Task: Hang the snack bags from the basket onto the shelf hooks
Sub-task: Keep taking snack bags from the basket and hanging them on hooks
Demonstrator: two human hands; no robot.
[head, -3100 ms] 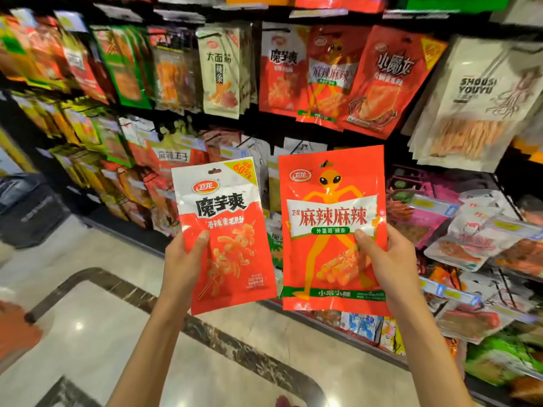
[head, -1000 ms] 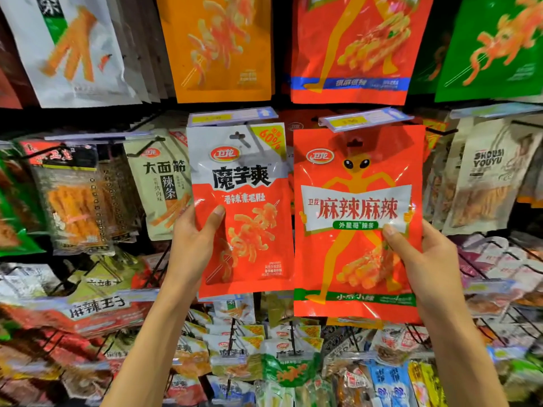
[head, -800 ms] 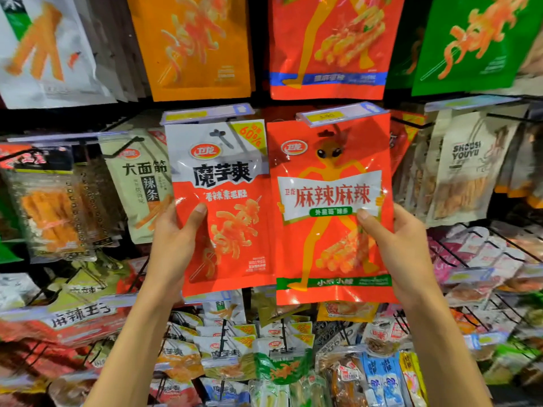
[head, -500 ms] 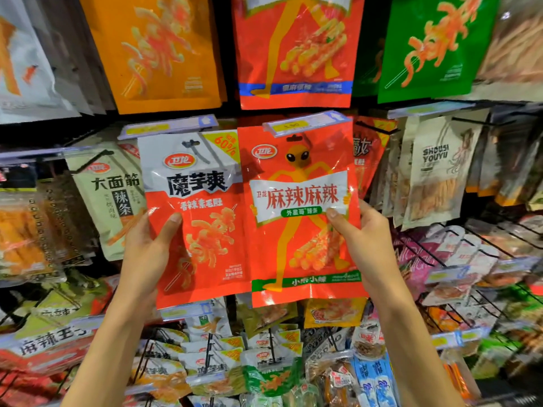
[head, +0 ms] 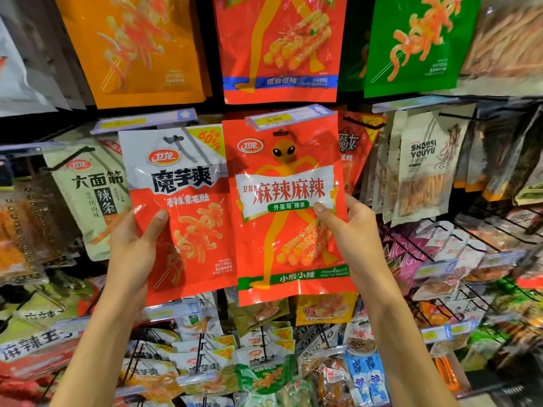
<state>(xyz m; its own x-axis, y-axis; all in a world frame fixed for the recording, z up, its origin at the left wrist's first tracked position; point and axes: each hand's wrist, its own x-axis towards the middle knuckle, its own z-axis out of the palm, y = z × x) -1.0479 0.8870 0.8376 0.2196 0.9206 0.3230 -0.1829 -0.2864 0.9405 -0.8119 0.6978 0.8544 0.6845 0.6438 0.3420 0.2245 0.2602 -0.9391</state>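
Left hand (head: pixel 138 245) grips the konjac bag (head: pixel 188 230), right hand (head: pixel 349 239) the red spicy-strip bag (head: pixel 288 230). Both are newly raised, their twelve-o'clock edges meeting the hooks (head: pixel 176 140); threading has likely begun.

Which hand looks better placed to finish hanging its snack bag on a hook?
Probably the left hand: a grey hook tip seems to poke through the white-topped bag's hang hole. The right hand's red bag shows only a dark hole under a price tag.
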